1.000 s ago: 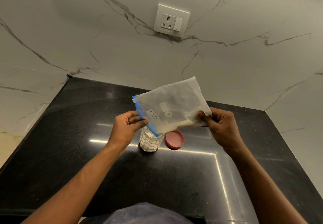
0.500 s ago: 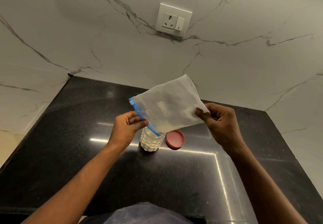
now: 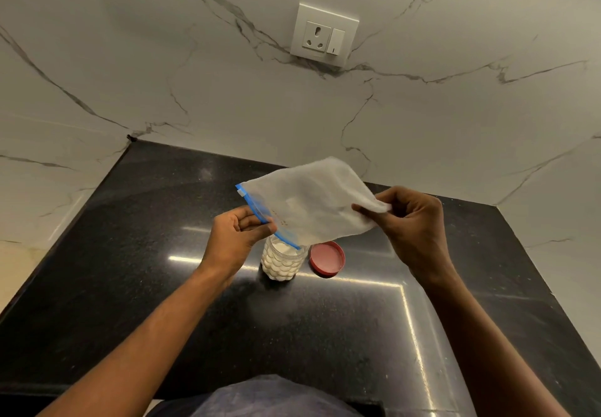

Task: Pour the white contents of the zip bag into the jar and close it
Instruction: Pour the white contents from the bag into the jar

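A clear zip bag (image 3: 312, 202) with a blue zip strip hangs tilted over the open jar (image 3: 282, 262). Its blue mouth end points down at the jar's opening and its bottom end is raised to the right. My left hand (image 3: 235, 238) pinches the blue strip just left of the jar. My right hand (image 3: 411, 221) grips the bag's raised bottom corner. The clear dimpled jar stands upright on the black counter and holds white contents. The bag looks nearly flat. A red lid (image 3: 327, 259) lies flat on the counter, right beside the jar.
The black polished counter (image 3: 146, 286) is bounded by white marble walls at the back and both sides. A white socket and switch plate (image 3: 323, 34) sits on the back wall. Dark cloth on my body shows at the bottom edge.
My right hand has lifted the bag's bottom end higher and bunched its corner, so the bag slopes more steeply toward the jar. My left hand has stayed at the jar's mouth.
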A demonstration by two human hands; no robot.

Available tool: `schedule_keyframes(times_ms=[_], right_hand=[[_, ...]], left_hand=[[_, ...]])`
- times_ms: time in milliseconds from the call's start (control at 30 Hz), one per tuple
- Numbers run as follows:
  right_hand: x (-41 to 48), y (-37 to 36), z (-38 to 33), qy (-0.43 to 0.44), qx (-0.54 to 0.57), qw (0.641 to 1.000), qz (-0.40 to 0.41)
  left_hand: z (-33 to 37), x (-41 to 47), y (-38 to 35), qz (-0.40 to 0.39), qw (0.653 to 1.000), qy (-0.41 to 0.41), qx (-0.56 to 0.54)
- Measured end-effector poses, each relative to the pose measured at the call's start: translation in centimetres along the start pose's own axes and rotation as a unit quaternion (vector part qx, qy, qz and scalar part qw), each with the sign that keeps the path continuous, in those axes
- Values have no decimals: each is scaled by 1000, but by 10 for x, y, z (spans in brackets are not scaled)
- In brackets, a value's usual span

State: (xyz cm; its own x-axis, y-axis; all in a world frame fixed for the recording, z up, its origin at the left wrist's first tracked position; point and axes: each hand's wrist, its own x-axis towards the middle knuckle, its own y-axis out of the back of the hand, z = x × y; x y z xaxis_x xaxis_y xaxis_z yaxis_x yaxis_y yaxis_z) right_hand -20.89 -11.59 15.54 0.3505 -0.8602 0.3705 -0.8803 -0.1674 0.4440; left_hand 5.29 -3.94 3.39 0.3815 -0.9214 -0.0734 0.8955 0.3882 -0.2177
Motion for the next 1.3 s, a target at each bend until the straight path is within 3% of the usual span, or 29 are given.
schedule_keyframes(times_ms=[200, 400, 567, 733, 900, 1067, 1233, 1300], right_hand=[[1, -3, -2, 1, -12, 998, -62], [4, -4, -5, 33, -32, 999, -25], [4, -6, -8, 32, -32, 997, -64], [6, -7, -6, 53, -73, 996, -12], [5, -8, -6, 42, -49, 996, -68], [7, -6, -7, 53, -60, 997, -21], [3, -8, -7, 57, -74, 994, -59], [2, -7, -10, 61, -63, 996, -22]], left_hand=[[2, -1, 0, -3, 1000, -1, 10], [2, -1, -1, -5, 1000, 3, -2], [1, -1, 2, -1, 1000, 7, -2], [2, -1, 0, -1, 1000, 4, 0], [1, 0, 2, 6, 1000, 5, 1], [0, 0, 2, 4, 1000, 2, 5], [2, -1, 1, -1, 1000, 3, 1], [2, -2, 1, -1, 1000, 2, 2]])
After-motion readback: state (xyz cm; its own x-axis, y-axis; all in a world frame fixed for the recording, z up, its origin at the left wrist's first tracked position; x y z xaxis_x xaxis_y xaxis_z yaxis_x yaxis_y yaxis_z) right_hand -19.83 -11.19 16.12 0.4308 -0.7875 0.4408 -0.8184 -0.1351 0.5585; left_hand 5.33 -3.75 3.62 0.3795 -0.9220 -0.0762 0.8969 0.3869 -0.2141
